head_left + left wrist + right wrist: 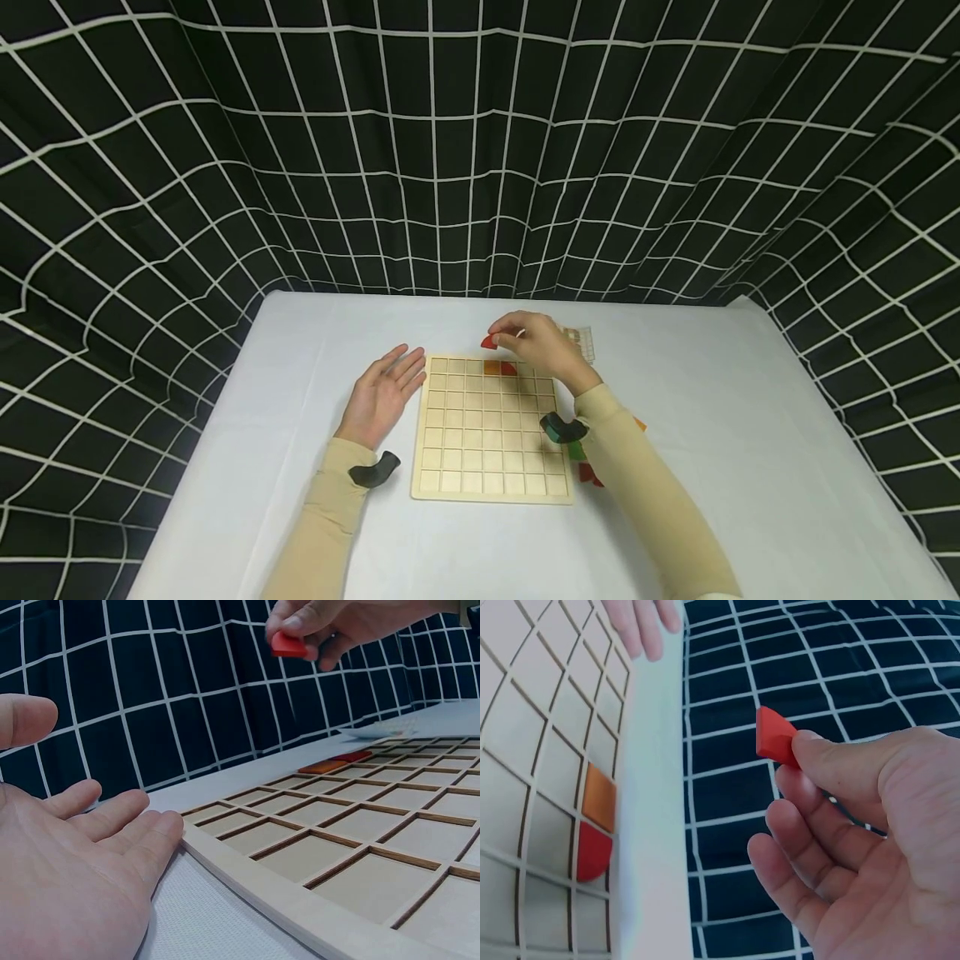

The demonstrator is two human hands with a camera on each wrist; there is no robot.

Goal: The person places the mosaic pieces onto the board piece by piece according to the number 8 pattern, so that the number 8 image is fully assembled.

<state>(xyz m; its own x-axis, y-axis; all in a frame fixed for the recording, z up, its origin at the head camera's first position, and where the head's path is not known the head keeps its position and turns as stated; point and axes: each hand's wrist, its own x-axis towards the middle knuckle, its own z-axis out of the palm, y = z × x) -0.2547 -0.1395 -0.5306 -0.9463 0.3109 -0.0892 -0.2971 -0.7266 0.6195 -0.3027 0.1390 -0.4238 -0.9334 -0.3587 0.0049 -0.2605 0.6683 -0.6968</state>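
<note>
A red piece with one rounded side (pixel 774 737) is pinched between the thumb and fingers of my right hand (pixel 543 346). That hand is raised above the far edge of a wooden grid board (pixel 480 497). In the board's far row an orange square tile (pixel 600 796) lies beside a red quarter-round tile (pixel 592 851). My left hand (pixel 378 400) is palm up with its fingers extended and holds nothing. Its fingertips are at the board's left edge, and in the left wrist view they seem to touch the rim.
Right of the board, partly hidden under my right forearm, lie green (pixel 576 451), red (pixel 587 475) and orange pieces (pixel 640 424). A printed sheet (pixel 582 340) lies behind my right hand. A black curtain with white grid lines (pixel 450 150) surrounds the white table (pixel 300 350).
</note>
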